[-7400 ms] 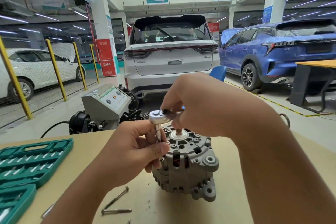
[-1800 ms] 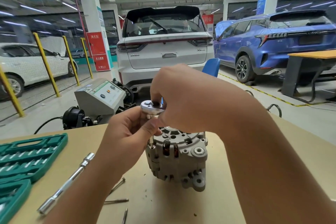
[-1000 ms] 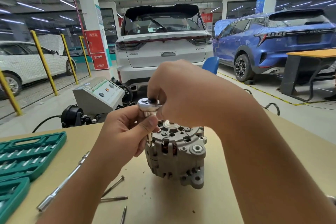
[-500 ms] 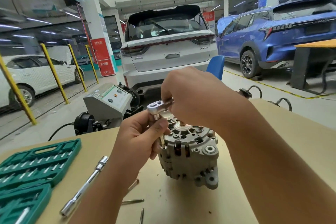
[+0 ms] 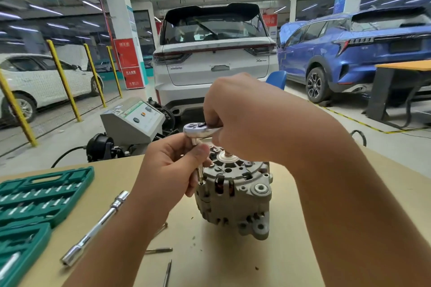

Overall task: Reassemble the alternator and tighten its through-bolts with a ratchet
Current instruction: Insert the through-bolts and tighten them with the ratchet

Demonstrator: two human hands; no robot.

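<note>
A grey cast alternator stands shaft-up on the tan table. A chrome ratchet sits above its left rim, with a thin extension running down to a through-bolt at the housing edge. My left hand pinches that extension just under the ratchet head. My right hand is wrapped around the ratchet handle, which it hides. Loose long bolts lie on the table near my left forearm.
A green socket-set case lies open at the left. A chrome extension bar rests diagonally beside it. A grey test machine stands behind the table. Parked cars and yellow posts fill the background.
My right hand has swung the ratchet handle a little while the left hand keeps its pinch on the extension. The view has shifted slightly; the alternator stays put.
</note>
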